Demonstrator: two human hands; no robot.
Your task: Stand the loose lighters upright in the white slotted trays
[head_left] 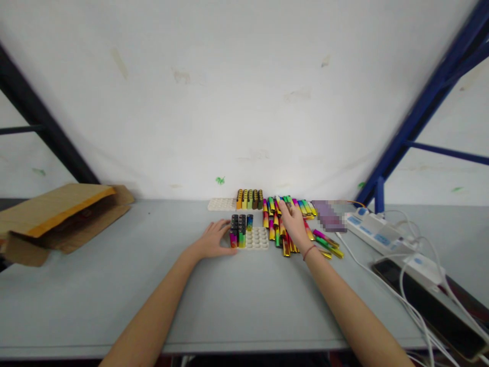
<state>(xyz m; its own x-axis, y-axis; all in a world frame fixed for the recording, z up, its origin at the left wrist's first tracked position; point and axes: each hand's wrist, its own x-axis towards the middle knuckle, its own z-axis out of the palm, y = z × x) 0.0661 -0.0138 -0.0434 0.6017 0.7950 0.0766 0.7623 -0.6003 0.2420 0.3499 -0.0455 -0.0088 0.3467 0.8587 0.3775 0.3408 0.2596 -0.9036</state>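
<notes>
My left hand lies flat on the grey table, fingers spread, its fingertips touching the left edge of a white tray that holds several upright multicoloured lighters. My right hand reaches into a loose pile of coloured lighters to the tray's right. Its fingers curl down onto the pile; what they hold is hidden. A second white tray farther back carries a row of lighters on its right part.
An open cardboard box lies at the far left. White power strips with cables, a dark phone and a blurred purple object sit at the right. A blue shelf post rises at the right against the white wall.
</notes>
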